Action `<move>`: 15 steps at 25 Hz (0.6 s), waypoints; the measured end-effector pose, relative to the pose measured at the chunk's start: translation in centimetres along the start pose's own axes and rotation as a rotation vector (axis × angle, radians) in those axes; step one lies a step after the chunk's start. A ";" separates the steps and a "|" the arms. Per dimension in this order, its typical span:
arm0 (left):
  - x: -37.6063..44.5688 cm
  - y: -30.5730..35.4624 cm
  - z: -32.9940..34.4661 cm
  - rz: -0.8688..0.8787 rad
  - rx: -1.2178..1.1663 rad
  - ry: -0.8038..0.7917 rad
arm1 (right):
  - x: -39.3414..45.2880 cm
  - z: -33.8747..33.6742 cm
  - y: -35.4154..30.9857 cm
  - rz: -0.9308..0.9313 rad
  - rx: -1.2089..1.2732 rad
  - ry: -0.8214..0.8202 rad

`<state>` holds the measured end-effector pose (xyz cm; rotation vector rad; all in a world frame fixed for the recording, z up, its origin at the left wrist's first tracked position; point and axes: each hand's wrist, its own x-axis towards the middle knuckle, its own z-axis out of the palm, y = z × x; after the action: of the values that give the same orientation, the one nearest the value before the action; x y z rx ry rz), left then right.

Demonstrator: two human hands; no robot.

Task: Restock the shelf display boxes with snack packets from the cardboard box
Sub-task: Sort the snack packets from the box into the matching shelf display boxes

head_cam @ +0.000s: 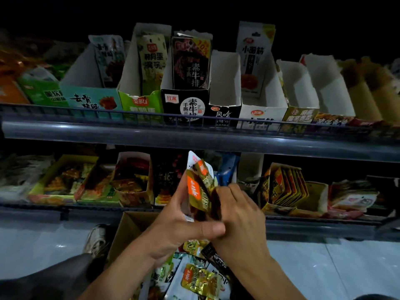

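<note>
My left hand [179, 226] grips a small stack of gold and orange snack packets [200, 189] upright in front of the lower shelf. My right hand [238, 213] pinches the same stack from the right side. Below my wrists stands the open cardboard box [129, 230], with several loose packets [201, 280] inside. On the upper shelf a row of display boxes holds few packets: the black display box [186, 105] has one dark packet, and the white-walled box [225, 83] beside it looks empty.
A grey wire-fronted shelf rail [194, 131] crosses the view. The lower shelf carries fuller display boxes, among them one with yellow packets [283, 189]. A shoe [97, 239] and my knee [54, 278] are at lower left on the pale floor.
</note>
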<state>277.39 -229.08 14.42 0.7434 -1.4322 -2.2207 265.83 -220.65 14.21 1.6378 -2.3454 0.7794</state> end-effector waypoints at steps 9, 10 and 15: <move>1.3 2.2 -0.2 -0.035 -0.276 0.311 | -0.3 -1.0 0.6 0.037 0.617 -0.204; 1.3 2.4 -0.1 -0.029 -0.298 0.305 | -0.1 -0.9 0.7 0.081 0.623 -0.164; 1.3 3.3 0.7 -0.008 -0.384 0.277 | 0.7 -0.3 1.7 0.740 1.248 -0.256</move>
<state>276.06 -230.69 17.36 0.8755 -0.8411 -2.2006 264.00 -220.60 14.23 0.9919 -2.8096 2.7085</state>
